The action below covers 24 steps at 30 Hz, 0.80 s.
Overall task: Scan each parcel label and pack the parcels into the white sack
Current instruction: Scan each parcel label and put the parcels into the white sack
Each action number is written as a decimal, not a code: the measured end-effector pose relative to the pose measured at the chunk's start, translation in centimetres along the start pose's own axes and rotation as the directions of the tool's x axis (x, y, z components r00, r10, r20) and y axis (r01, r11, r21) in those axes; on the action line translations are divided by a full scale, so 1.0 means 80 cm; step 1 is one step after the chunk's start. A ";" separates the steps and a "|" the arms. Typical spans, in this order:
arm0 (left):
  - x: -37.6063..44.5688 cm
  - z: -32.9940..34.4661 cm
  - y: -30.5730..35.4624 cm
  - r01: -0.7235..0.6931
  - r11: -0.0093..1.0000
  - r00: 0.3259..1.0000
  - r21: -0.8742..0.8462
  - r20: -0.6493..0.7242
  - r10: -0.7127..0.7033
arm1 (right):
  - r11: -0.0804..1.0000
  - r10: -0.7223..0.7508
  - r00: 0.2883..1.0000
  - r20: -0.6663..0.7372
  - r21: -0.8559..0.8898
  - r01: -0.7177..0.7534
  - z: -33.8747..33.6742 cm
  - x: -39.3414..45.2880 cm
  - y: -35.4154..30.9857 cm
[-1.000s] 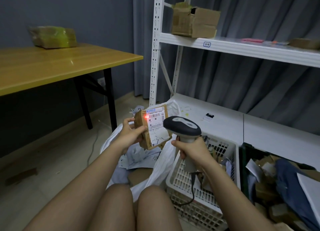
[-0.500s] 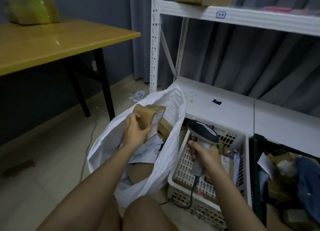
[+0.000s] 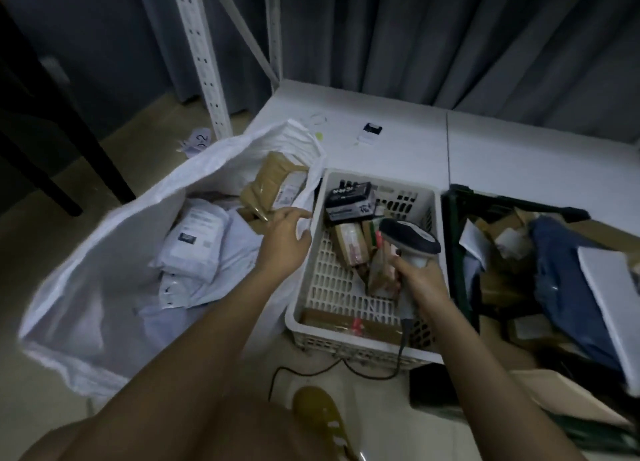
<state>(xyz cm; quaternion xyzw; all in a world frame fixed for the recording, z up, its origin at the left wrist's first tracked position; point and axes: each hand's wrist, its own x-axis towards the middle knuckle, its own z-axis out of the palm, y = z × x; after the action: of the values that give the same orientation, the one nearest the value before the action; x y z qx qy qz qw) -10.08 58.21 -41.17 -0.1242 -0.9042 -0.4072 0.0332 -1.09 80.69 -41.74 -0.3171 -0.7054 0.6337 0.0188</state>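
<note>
The white sack [image 3: 104, 277] stands open on the floor at the left, holding white mailers [image 3: 194, 242] and a brown labelled parcel [image 3: 273, 183] at its far side. My left hand [image 3: 284, 239] hovers over the sack's right rim with relaxed fingers, holding nothing. My right hand [image 3: 419, 277] grips the handle of the grey barcode scanner [image 3: 408, 242] above the white plastic basket [image 3: 349, 339]. Several brown parcels [image 3: 349, 246] and a black box [image 3: 349, 197] lie inside that basket.
A dark crate [image 3: 453, 225] full of parcels and blue bags stands right of the basket. A low white shelf board [image 3: 485, 149] and a white rack post [image 3: 204, 62] are behind. Black table legs [image 3: 62, 121] stand at the left. The scanner cable [image 3: 311, 370] trails on the floor.
The brown parcel left my left hand and lies in the sack. My left hand came away towards the basket. The scanner moved down over the basket, and the view tilted downward.
</note>
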 end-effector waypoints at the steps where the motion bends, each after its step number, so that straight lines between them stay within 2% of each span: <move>1: 0.000 0.013 0.009 -0.012 1.000 1.000 -0.013 0.015 0.013 | 1.000 0.019 1.000 -0.024 -0.006 -0.019 -0.008 0.005 0.005; 6: 0.018 0.088 0.017 -0.025 0.996 0.989 -0.081 0.144 0.037 | 0.997 0.077 0.991 -0.111 0.031 -0.074 -0.039 0.034 0.033; 9: 0.042 0.129 0.014 0.037 0.999 0.978 -0.036 0.206 -0.029 | 0.995 0.076 0.990 -0.116 0.065 -0.069 -0.041 0.057 0.039; 13: 0.094 0.176 0.003 0.125 0.992 0.972 0.011 0.197 -0.125 | 0.989 0.066 0.988 -0.139 0.144 -0.046 -0.020 0.109 0.027; 15: 0.125 0.198 -0.005 0.124 0.992 0.978 0.031 0.165 -0.127 | 0.978 0.043 0.985 -0.168 0.210 -0.007 -0.004 0.144 0.018; 17: 0.154 0.221 -0.013 0.081 0.992 0.987 0.092 0.132 -0.093 | 0.972 0.012 0.981 -0.191 0.231 0.033 0.011 0.178 0.013; 20: 0.190 0.254 -0.031 -0.050 0.988 0.994 0.144 0.107 0.035 | 0.971 0.006 0.976 -0.217 0.234 0.046 0.029 0.222 0.017; 22: 0.208 0.274 -0.046 -0.170 0.974 0.981 0.153 0.123 0.152 | 0.974 -0.003 0.978 -0.211 0.221 0.050 0.037 0.247 0.024; 24: 0.222 0.290 -0.060 -0.285 0.922 0.952 0.262 0.190 0.240 | 0.974 0.000 0.982 -0.189 0.221 0.042 0.043 0.266 0.028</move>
<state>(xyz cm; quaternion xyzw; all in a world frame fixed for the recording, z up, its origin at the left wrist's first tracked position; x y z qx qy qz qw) -27.49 75.92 -57.26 -0.2696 -0.9285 -0.2530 0.0350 -18.62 87.71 -52.42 -0.3637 -0.6279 0.6761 0.1276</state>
